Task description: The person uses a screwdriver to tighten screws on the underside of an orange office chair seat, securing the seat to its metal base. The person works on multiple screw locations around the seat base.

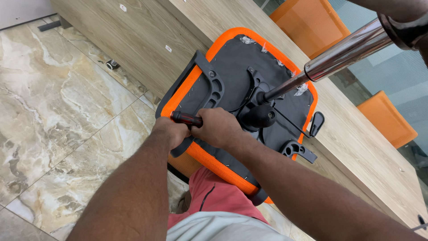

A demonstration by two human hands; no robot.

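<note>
Forearms fill the bottom of the head view and converge on the underside of an upturned office chair. Left hand [171,130] is clamped on the dark red and black handle of a screwdriver [186,118]; right hand [219,127] lies just beside it, fingers curled over the tool's forward end, so that the tip and any screw it meets are hidden. Both hands are close together, touching or nearly so. Directly beyond them sits the chair seat [240,67], its grey fabric underside facing up, edged in orange mesh and resting tilted against the edge of a wooden surface [361,134], with the person's knee in red cloth [214,196] under its near edge. Left of the hands, a black armrest bracket [213,80] is fixed to the seat; right of them stand the black tilt mechanism [261,117], a thin lever with a paddle end [315,123] and a chrome gas-lift column [343,53] rising toward the camera. Marble floor tiles [53,111] lie further left. Risks, as judged: with the tip out of sight, the driver could slip off the fastener and gouge the fabric or strike the right hand; the seat, propped only on knee and surface edge, could slide under pushing force; the projecting column stands close to the face.
</note>
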